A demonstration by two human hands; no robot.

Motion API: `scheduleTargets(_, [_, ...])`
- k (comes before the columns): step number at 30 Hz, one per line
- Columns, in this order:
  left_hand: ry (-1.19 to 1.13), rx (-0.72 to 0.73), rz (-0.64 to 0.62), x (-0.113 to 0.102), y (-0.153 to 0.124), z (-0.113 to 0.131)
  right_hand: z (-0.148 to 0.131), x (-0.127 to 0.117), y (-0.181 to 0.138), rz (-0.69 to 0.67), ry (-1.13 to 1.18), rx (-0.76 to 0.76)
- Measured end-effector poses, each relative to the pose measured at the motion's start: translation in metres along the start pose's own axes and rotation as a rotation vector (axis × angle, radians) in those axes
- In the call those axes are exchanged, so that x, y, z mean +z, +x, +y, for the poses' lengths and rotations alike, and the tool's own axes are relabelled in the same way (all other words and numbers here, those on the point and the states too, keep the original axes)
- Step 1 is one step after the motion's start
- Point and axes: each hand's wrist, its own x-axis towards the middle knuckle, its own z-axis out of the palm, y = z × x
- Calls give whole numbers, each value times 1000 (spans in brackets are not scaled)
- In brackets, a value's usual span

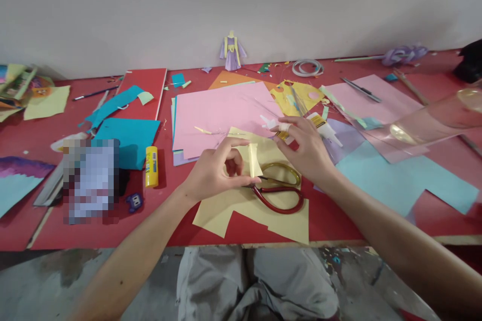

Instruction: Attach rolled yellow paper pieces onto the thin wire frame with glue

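My left hand (216, 170) pinches a small pale yellow paper strip (254, 159) between thumb and fingers, holding it upright above the table. My right hand (307, 148) is just to its right and grips a small glue bottle (280, 128) with a white nozzle that points left. Below both hands lie red-handled scissors (278, 191) on a cut sheet of yellow paper (248, 210). Behind the hands lies a stack topped by a pink sheet (222, 115).
A yellow glue stick (151, 166) lies left of the hands beside teal paper (128, 138). A paper doll (232, 51) stands at the wall. Light blue paper (399, 178), a clear plastic sheet (433, 123) and a white tape roll (308, 66) occupy the right. A blurred patch (91, 180) sits left.
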Motion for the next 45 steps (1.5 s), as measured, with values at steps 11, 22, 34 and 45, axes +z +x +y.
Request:
scheduleTargets(11, [-93, -17, 11, 1, 0, 0, -17, -8, -1, 98, 200, -80])
scheduleTargets(22, [-221, -52, -41, 5, -1, 0, -43, -15, -6, -430, 900, 267])
scheduleTargets(34, [-216, -44, -101, 8, -3, -1, -40, -9, -10, -467, 1038, 294])
scheduleTargets(45, [-13, -59, -133, 8, -1, -1, -44, -13, -8, -448, 1083, 356])
